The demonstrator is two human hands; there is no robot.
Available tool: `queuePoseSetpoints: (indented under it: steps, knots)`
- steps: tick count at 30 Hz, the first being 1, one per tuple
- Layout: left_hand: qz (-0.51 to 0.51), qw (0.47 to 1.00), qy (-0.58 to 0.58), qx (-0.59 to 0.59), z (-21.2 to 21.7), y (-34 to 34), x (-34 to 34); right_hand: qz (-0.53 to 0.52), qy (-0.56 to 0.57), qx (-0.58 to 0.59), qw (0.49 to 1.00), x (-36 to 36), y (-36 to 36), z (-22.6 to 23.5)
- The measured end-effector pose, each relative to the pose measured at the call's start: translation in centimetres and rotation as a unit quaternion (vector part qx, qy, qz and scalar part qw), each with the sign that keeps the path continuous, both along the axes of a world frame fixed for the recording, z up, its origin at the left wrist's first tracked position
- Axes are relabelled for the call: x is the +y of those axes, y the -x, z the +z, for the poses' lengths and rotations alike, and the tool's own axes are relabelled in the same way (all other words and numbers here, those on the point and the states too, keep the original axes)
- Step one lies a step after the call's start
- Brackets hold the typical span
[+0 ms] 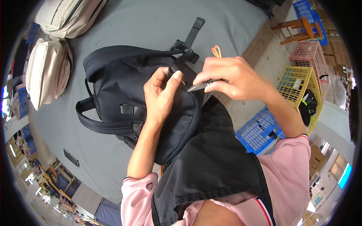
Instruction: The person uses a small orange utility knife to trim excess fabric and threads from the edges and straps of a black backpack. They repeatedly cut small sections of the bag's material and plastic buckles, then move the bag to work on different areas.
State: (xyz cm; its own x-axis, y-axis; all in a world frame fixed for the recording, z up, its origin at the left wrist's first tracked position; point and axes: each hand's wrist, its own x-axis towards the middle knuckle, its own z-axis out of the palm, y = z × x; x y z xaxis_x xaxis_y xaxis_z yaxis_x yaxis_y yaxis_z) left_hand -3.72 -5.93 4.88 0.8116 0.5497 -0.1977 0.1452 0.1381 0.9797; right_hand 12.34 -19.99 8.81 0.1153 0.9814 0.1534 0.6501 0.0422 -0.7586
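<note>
Your left hand pinches a strap on the black backpack that lies on the grey table against your apron, while your right hand is closed around small snips whose blades meet the strap at your left thumb; the trimming looks to be in hand and not finished, though how many loose ends are left I cannot tell. Two beige bags lie at the far left of the table and a dark phone near its edge, with yellow, blue and pink crates on the floor at your right; no label is readable.
</note>
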Motion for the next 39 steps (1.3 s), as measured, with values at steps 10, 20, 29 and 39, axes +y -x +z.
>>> queuePoseSetpoints:
  steps: [10, 20, 29, 39]
  knots:
    - [0.196, 0.871, 0.37, -0.259, -0.8, 3.6, -0.9, -0.107, 0.01, 0.346, 0.932, -1.4, 11.2, -4.9]
    - [0.242, 0.738, 0.562, -0.284, -2.5, 7.5, -1.5, -0.113, 0.043, 0.3, 0.946, -1.0, 12.5, -5.4]
    - [0.215, 0.701, 0.601, -0.319, -2.9, 8.3, -1.6, -0.168, 0.053, 0.46, 0.87, -2.6, 12.0, -6.3]
    - [0.181, 0.873, 0.397, -0.216, -0.6, 10.2, -2.6, -0.129, 0.002, 0.308, 0.943, -1.7, 12.1, -3.4]
